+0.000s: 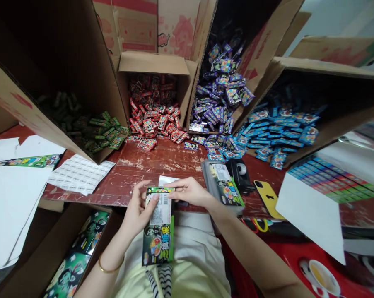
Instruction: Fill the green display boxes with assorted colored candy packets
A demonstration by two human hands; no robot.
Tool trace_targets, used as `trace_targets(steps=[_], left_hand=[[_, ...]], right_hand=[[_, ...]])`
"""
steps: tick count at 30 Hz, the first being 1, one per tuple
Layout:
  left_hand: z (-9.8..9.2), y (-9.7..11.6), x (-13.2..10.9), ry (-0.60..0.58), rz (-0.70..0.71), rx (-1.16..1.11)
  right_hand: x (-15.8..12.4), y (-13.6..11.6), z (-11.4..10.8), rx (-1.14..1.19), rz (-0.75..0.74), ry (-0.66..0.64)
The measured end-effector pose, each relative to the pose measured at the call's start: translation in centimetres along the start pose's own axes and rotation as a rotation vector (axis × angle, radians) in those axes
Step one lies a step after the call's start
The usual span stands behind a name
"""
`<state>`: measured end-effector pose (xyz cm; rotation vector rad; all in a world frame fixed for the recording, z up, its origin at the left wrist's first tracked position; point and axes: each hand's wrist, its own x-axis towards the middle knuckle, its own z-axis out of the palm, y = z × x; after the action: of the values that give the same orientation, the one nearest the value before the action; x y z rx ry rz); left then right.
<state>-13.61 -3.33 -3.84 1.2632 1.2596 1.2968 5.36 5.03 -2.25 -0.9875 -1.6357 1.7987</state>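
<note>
Just before table (162, 165) edge, left hand (138, 211), right hand (189, 191) pinching green packet (158, 236) top.

Bare tabletop (155, 163) just beyond left hand (137, 211) and right hand (189, 191): open strip. Far edge walled by tipped cartons (152, 63) spilling sweets (146, 143). Label sheet (81, 174) lies flat left; packet stack (224, 186), tape dispenser (241, 171), phone (267, 196) crowd right.

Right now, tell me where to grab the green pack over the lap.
Probably best to pinch the green pack across the long edges of its lower half, coming from the right. It is flat and narrow; the left hand covers its upper left edge, the right hand holds the top, and the lower half is bare.
</note>
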Motion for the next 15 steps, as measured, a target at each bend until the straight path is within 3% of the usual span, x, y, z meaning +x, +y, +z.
trace_targets(steps=[5,12,15], left_hand=[[-0.2,-0.8,0.0,-0.012,0.031,0.115],[0.1,-0.9,-0.2,-0.059,-0.009,0.102],[0.0,-0.7,0.0,-0.040,-0.005,0.126]], right_hand=[[-1.0,1.0,1.0,0.096,0.022,0.016],[-1.9,0.8,1.6,0.153,-0.001,0.031],[-2.0,0.9,1.5,0.156,-0.042,0.112]])
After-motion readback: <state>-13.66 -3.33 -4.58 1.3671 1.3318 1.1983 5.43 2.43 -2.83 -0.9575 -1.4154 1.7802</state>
